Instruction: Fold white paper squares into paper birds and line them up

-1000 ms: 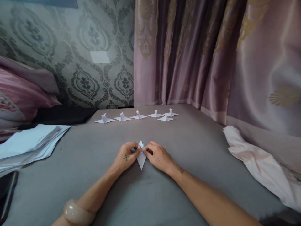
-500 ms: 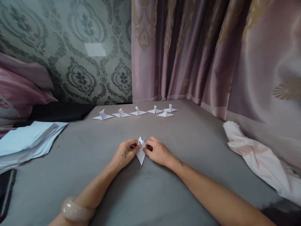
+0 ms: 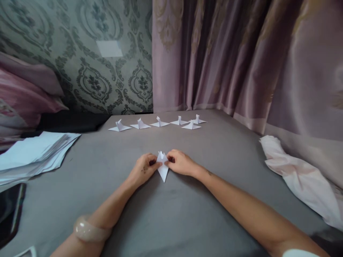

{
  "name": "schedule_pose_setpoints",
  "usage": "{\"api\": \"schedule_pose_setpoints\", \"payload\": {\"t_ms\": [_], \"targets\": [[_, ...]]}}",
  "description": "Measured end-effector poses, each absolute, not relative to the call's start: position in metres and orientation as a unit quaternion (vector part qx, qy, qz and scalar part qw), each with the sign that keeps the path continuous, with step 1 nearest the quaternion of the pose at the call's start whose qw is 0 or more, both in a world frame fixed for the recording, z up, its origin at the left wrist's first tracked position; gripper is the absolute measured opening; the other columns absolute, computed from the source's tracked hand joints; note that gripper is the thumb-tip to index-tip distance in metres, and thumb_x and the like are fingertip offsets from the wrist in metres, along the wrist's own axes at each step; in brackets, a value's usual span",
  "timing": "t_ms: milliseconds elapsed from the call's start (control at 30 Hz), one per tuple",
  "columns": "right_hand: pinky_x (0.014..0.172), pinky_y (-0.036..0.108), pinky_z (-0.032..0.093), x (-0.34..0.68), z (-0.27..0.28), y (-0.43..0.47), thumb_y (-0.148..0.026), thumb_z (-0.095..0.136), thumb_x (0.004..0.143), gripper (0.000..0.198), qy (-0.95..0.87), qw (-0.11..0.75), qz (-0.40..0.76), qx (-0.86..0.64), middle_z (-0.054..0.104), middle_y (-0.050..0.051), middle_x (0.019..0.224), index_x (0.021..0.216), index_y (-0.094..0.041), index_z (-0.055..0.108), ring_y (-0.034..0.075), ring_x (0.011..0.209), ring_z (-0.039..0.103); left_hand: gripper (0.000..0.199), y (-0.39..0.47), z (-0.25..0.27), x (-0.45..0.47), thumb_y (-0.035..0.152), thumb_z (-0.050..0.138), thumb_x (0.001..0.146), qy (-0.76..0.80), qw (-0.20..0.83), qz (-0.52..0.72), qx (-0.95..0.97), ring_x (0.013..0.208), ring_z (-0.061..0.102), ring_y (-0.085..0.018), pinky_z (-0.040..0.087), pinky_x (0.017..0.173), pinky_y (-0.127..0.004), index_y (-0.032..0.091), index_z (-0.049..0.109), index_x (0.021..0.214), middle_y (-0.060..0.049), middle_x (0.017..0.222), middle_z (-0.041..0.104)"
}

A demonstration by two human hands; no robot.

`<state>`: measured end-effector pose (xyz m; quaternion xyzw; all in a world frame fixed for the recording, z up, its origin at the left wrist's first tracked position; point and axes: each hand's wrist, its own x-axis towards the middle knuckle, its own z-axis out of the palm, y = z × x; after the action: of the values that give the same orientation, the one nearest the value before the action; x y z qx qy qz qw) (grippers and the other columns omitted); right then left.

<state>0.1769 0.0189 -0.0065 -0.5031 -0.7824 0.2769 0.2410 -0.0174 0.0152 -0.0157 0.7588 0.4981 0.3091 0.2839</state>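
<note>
Between my two hands is a folded piece of white paper, kite-shaped, its long point toward me and small split tips at the far end. My left hand pinches its left edge between thumb and fingers. On the opposite edge, my right hand pinches it the same way. Farther back stand several finished-looking white folded paper figures in a loose row, each with flat side wings and an upright middle part.
A stack of white paper sheets lies at the left, with a dark phone nearer me. Crumpled pale cloth lies along the right side. Pink curtains hang behind the grey surface. Black cloth is at the back left.
The paper's far end now shows split tips where a single point showed before. Both hands stay pinched on its edges. The whole view has shifted slightly.
</note>
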Motion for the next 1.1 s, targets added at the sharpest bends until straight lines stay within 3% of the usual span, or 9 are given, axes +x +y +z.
{"api": "schedule_pose_setpoints", "payload": {"t_ms": [133, 233, 367, 467, 600, 733, 867, 1100], "targets": [[0.069, 0.027, 0.045, 0.171, -0.014, 0.017, -0.033, 0.062, 0.081, 0.017, -0.681, 0.386, 0.382, -0.492, 0.064, 0.001, 0.081, 0.086, -0.017, 0.066, 0.012, 0.07, 0.056, 0.032, 0.01, -0.01, -0.015, 0.046, 0.066, 0.074, 0.526, 0.412, 0.402, 0.627, 0.062, 0.051, -0.013, 0.039, 0.058, -0.024, 0.015, 0.066, 0.079, -0.001, 0.07, 0.062], [0.066, 0.026, 0.046, 0.169, -0.016, 0.014, -0.036, 0.064, 0.079, 0.019, -0.667, 0.435, 0.372, -0.477, 0.063, 0.002, 0.083, 0.082, -0.018, 0.066, 0.012, 0.068, 0.056, 0.033, 0.005, -0.004, -0.012, 0.045, 0.069, 0.074, 0.502, 0.474, 0.424, 0.586, 0.068, 0.059, -0.015, 0.045, 0.063, -0.026, 0.015, 0.066, 0.088, -0.004, 0.081, 0.067], [0.063, 0.025, 0.045, 0.168, -0.018, 0.008, -0.033, 0.064, 0.082, 0.015, -0.693, 0.443, 0.309, -0.478, 0.06, 0.002, 0.085, 0.083, -0.019, 0.068, 0.011, 0.068, 0.055, 0.025, 0.002, 0.0, -0.012, 0.037, 0.073, 0.072, 0.495, 0.361, 0.469, 0.636, 0.101, 0.06, -0.022, 0.046, 0.088, -0.033, 0.019, 0.069, 0.089, -0.008, 0.114, 0.065], [0.064, 0.025, 0.044, 0.169, -0.019, 0.003, -0.029, 0.063, 0.084, 0.01, -0.718, 0.405, 0.282, -0.491, 0.059, 0.001, 0.086, 0.085, -0.021, 0.068, 0.01, 0.067, 0.054, 0.017, 0.004, -0.001, -0.013, 0.034, 0.073, 0.074, 0.506, 0.294, 0.446, 0.677, 0.109, 0.056, -0.024, 0.038, 0.101, -0.037, 0.021, 0.07, 0.084, -0.006, 0.109, 0.068], [0.069, 0.026, 0.044, 0.172, -0.02, 0.0, -0.027, 0.062, 0.085, 0.008, -0.752, 0.318, 0.276, -0.508, 0.06, 0.001, 0.09, 0.087, -0.022, 0.068, 0.01, 0.07, 0.055, 0.018, 0.006, -0.008, -0.014, 0.036, 0.069, 0.078, 0.499, 0.363, 0.363, 0.699, 0.084, 0.058, -0.019, 0.044, 0.08, -0.03, 0.019, 0.07, 0.081, -0.003, 0.081, 0.068], [0.068, 0.027, 0.043, 0.172, -0.021, -0.001, -0.03, 0.063, 0.084, 0.012, -0.749, 0.295, 0.27, -0.528, 0.062, 0.002, 0.093, 0.093, -0.022, 0.063, 0.012, 0.071, 0.055, 0.022, 0.007, -0.017, -0.014, 0.038, 0.066, 0.08, 0.495, 0.415, 0.313, 0.696, 0.066, 0.052, -0.013, 0.039, 0.058, -0.022, 0.016, 0.069, 0.085, 0.001, 0.068, 0.06], [0.067, 0.028, 0.042, 0.169, -0.019, -0.003, -0.035, 0.062, 0.084, 0.015, -0.735, 0.3, 0.267, -0.547, 0.063, 0.002, 0.087, 0.09, -0.022, 0.056, 0.014, 0.07, 0.054, 0.022, 0.004, -0.015, -0.01, 0.036, 0.067, 0.079, 0.48, 0.443, 0.354, 0.669, 0.062, 0.048, -0.009, 0.037, 0.054, -0.019, 0.016, 0.065, 0.088, 0.003, 0.069, 0.056], [0.065, 0.028, 0.039, 0.168, -0.017, -0.005, -0.029, 0.06, 0.084, 0.009, -0.738, 0.314, 0.255, -0.54, 0.061, -0.001, 0.079, 0.083, -0.022, 0.054, 0.012, 0.066, 0.053, 0.02, 0.003, -0.011, -0.007, 0.034, 0.069, 0.076, 0.481, 0.449, 0.375, 0.654, 0.06, 0.048, -0.009, 0.038, 0.053, -0.019, 0.015, 0.064, 0.08, 0.002, 0.068, 0.057]]}}
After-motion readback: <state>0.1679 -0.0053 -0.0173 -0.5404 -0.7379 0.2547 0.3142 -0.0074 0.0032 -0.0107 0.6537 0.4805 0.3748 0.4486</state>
